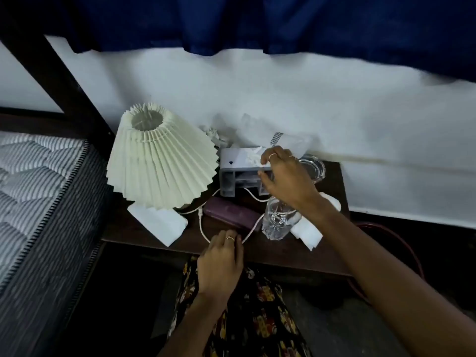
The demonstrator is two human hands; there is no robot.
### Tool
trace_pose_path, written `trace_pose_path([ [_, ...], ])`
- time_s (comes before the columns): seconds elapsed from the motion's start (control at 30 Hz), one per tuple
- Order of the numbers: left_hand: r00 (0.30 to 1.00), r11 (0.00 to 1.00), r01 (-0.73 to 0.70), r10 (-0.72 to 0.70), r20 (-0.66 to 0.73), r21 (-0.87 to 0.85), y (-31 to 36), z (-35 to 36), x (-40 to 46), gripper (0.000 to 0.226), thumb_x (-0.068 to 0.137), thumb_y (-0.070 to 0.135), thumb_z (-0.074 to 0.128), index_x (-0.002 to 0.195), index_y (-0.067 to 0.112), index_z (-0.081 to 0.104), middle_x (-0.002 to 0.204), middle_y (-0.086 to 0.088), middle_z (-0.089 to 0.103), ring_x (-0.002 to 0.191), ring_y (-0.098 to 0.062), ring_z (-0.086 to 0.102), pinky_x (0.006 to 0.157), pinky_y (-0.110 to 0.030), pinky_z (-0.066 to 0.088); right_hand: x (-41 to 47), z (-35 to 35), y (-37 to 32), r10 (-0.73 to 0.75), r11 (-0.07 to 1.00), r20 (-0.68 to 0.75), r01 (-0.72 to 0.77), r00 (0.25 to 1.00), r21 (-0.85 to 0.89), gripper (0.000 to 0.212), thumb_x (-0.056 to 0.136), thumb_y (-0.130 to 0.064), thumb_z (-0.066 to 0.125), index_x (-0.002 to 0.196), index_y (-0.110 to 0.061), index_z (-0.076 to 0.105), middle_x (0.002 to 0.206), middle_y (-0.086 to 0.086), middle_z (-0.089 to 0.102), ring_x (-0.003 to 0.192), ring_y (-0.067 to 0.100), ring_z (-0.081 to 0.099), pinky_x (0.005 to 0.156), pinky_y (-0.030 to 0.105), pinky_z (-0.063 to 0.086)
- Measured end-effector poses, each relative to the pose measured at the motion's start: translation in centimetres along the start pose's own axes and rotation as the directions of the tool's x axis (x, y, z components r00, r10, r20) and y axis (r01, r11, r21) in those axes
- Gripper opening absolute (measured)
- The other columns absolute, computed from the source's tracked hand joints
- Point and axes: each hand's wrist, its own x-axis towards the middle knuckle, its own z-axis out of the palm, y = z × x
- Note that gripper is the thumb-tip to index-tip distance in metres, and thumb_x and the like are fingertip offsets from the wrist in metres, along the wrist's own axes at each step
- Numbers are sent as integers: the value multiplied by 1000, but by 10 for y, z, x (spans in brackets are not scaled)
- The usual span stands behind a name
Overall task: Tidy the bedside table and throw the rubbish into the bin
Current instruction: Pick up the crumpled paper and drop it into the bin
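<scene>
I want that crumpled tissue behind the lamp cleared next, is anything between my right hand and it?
Partly. The right hand is at the grey box, and the crumpled tissue lies behind the box's far left corner, beside the lamp. Reaching over the box looks open.
</scene>
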Motion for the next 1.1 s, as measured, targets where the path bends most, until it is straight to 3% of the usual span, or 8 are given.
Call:
trace_pose_path([
  [0.17, 996, 993, -63, 57, 70, 101, -7, 4, -4, 8, 85, 24, 59, 92, 19, 60, 83, 5, 58, 76, -15, 60, 56, -30, 49, 30, 9, 7, -42, 999, 266, 31, 963, 44, 59, 85, -7, 56, 140, -16, 38, 149, 8, 32, 131, 33, 41, 107, 38, 37],
  [0.27, 995, 987, -50, 37, 88, 150, -12, 9, -4, 14, 84, 24, 61, 97, 20, 62, 90, 4, 59, 82, -17, 60, 63, -33, 51, 42, 23, 15, -3, 1000, 376, 0, 927, 9, 69, 83, 1, 53, 144, -25, 34, 158, 6, 17, 139, 31, 34, 109, 40, 38],
  [0.33, 993, 984, -59, 41, 108, 166, -14, 9, -4, 16, 83, 25, 62, 98, 20, 62, 92, 4, 59, 83, -17, 60, 64, -33, 51, 51, 29, 16, 1, 1000, 382, -3, 924, 4, 66, 81, 6, 52, 140, -24, 42, 156, 7, 26, 136, 29, 38, 107, 38, 40],
  [0.47, 986, 978, -112, 86, 146, 177, -19, 8, -6, 18, 80, 26, 65, 97, 20, 63, 92, 4, 60, 82, -18, 61, 65, -34, 52, 53, 33, 13, -16, 1000, 301, 10, 954, 21, 37, 81, 0, 57, 114, -14, 65, 124, 13, 62, 112, 30, 60, 94, 37, 49],
  [0.7, 956, 974, -140, 85, 282, 179, -24, -4, -8, 30, 94, 25, 41, 121, 19, 52, 116, 3, 53, 109, -20, 53, 87, -36, 44, 13, -25, 9, 88, 942, -4, -82, 996, 324, 18, 84, -1, 61, 99, 0, 71, 102, 17, 72, 90, 17, 65, 71, 4, 40],
  [0.77, 955, 978, -132, 82, 285, 159, -21, -4, -11, 31, 95, 24, 39, 123, 19, 50, 118, 1, 52, 113, -21, 50, 90, -37, 42, -14, -48, 23, 172, 931, -127, -119, 977, 344, 17, 84, -2, 61, 97, -2, 72, 101, 14, 73, 90, 18, 64, 72, 9, 40],
  [0.97, 964, 979, -140, 100, 248, 150, -5, 3, -20, 25, 90, 20, 49, 113, 14, 59, 107, -3, 57, 102, -26, 57, 79, -40, 46, -120, -66, 102, 574, 797, -248, -462, 781, 388, 19, 87, -10, 57, 100, -7, 70, 103, 12, 72, 99, 23, 64, 77, 18, 39],
  [1.1, 959, 978, -134, 88, 268, 159, 4, 6, -23, 26, 90, 21, 50, 114, 16, 58, 109, -3, 56, 103, -26, 56, 81, -41, 44, -179, -29, 155, 839, 469, -40, -684, 543, 559, 19, 85, -15, 56, 87, -1, 68, 78, 17, 68, 82, 32, 66, 82, 43, 51],
])
